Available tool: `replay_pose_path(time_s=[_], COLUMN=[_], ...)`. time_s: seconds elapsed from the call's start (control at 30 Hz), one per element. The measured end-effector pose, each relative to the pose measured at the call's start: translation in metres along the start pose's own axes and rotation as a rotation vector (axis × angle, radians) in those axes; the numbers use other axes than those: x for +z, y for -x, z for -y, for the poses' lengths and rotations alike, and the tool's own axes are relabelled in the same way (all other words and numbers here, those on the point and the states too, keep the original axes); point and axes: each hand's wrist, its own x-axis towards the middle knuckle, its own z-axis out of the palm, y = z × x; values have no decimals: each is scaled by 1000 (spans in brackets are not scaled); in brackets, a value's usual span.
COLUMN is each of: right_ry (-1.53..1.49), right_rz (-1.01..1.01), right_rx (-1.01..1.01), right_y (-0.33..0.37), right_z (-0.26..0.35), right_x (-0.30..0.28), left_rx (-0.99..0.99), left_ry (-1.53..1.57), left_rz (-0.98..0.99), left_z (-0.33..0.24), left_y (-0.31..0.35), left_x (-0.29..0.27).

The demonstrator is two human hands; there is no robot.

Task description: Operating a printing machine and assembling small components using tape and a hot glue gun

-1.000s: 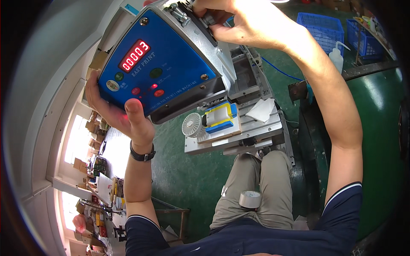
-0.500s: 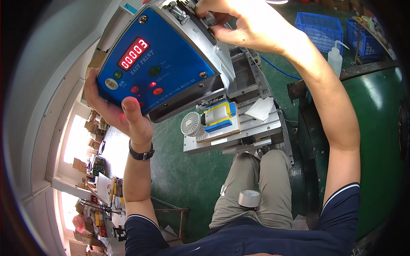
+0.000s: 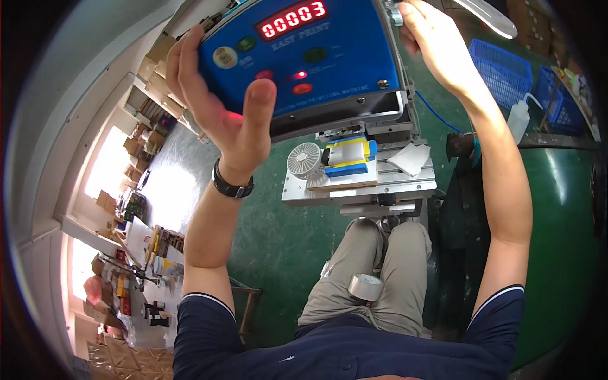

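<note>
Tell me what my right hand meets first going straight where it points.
Your right hand would probably meet the silver knob on the side of the blue-fronted machine; whether they touch is unclear.

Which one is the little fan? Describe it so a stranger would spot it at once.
Start at the big blue-fronted machine with glowing red digits. Below it is a flat silver metal bed; at its left end is the small white fan. Its round, spoked head sets it apart from the blue-and-yellow rectangular holder and creased white sheet to its right.
</note>
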Motion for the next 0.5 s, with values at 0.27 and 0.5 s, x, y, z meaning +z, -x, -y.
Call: replay_pose_path(time_s=[0.27, 0.5], right_ry=[-315, -28], right_rz=[83, 6], right_rx=[35, 445], right_y=[5, 21], right_z=[28, 102], right_x=[14, 14], left_rx=[14, 84], left_ry=[118, 106], left_rz=[-11, -46], left_z=[1, -14], left_y=[0, -6], left_x=[-2, -3])
